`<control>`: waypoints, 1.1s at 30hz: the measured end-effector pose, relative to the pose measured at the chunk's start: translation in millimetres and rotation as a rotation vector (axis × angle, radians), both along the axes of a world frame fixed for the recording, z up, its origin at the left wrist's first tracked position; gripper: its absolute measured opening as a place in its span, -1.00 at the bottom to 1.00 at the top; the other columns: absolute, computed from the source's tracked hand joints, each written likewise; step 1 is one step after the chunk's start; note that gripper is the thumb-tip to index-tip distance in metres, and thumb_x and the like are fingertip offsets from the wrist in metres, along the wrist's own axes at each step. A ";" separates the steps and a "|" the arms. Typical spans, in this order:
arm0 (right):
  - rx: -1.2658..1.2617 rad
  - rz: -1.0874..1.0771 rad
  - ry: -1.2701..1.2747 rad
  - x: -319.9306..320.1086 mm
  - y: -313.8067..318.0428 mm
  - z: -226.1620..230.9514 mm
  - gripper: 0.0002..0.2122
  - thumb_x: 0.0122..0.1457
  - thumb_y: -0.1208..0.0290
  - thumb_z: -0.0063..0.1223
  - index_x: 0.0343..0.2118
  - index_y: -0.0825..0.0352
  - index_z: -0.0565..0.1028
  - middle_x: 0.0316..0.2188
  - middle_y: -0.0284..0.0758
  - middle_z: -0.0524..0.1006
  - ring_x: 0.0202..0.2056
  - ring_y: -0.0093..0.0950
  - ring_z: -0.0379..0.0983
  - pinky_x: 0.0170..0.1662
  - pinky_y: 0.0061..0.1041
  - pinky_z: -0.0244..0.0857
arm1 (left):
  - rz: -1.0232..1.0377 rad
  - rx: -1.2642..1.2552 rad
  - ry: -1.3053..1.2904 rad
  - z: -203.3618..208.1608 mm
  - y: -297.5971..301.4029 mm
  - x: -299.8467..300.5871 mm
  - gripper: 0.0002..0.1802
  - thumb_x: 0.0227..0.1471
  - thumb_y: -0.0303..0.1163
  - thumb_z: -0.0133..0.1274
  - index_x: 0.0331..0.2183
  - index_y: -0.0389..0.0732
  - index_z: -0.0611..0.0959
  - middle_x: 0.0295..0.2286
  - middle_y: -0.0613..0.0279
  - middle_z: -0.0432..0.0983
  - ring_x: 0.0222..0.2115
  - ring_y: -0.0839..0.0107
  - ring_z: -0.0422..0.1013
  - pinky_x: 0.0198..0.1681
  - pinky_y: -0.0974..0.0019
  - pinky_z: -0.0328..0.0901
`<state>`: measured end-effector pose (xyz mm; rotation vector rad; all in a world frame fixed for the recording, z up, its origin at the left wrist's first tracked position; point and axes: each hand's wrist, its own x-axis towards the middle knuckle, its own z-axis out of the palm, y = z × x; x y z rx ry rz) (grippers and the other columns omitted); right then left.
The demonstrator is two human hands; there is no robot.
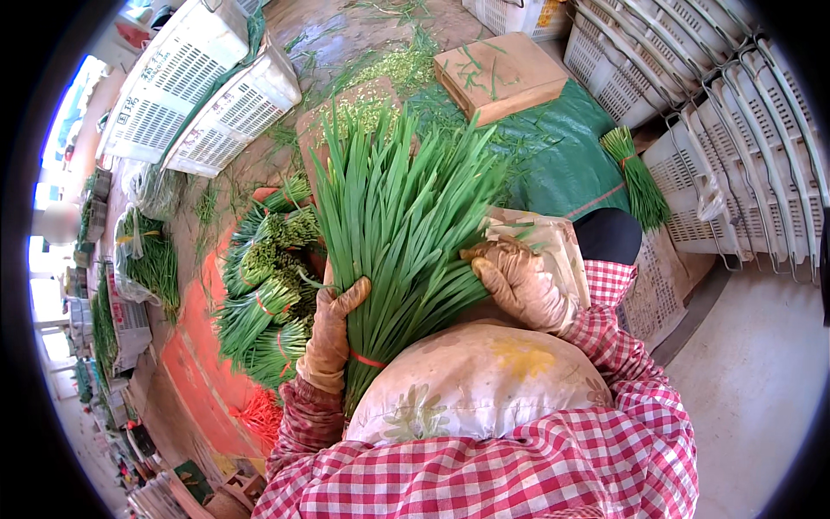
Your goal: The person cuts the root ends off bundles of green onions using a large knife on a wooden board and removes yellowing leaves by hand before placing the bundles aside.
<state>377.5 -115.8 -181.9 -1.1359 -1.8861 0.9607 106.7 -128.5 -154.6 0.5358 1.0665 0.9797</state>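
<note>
A big fan of green garlic chives (402, 216) stands up in front of my body, its leaves spreading away from me. A red band (367, 359) circles its narrow lower end. My left hand (330, 333), in a soiled glove, is closed round the left side of the bunch just above that band, thumb across the leaves. On the other side my right hand (523, 281), gloved too, has its curled fingers on the outer leaves. The lower end rests by a stuffed, stained white bag (484, 381) on my lap.
Banded chive bundles (268, 298) are piled at left on an orange sheet (203, 337), near loose red bands (262, 415). Ahead lie a cardboard box (501, 73) and green tarp (562, 147). White crates (207, 86) stand far left; more crates (735, 147) are stacked right.
</note>
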 end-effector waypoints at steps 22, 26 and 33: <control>0.801 0.005 -0.882 -4.1 66.0 62.4 -0.92 -0.07 0.42 0.06 -0.57 0.18 0.38 -0.61 -0.38 0.38 -0.55 -0.41 0.38 -0.47 -0.41 0.31 | -0.052 0.072 0.143 2.3 2.1 15.1 -0.21 -0.04 -0.51 0.10 0.22 -0.15 0.18 -0.04 0.26 0.40 -0.09 0.42 0.36 0.01 0.32 0.26; 0.752 -0.433 -0.775 28.1 98.5 59.2 -0.84 -0.04 0.49 0.00 -0.34 0.34 0.45 -0.66 -0.24 0.37 -0.61 -0.38 0.38 -0.63 -0.40 0.25 | -0.001 0.018 0.071 -2.8 4.5 11.2 -0.34 -0.03 -0.49 0.09 0.13 -0.19 0.29 -0.10 0.21 0.44 -0.16 0.35 0.42 -0.08 0.27 0.36; 0.308 0.274 -0.705 7.5 25.8 81.9 -0.42 0.07 0.06 0.08 0.18 0.03 0.26 -0.61 -0.35 0.42 -0.59 -0.39 0.42 -0.54 -0.38 0.33 | -0.021 0.018 0.050 -3.2 8.3 8.0 -0.39 -0.03 -0.45 0.10 0.08 -0.25 0.33 -0.12 0.11 0.46 -0.18 0.27 0.45 -0.09 0.23 0.37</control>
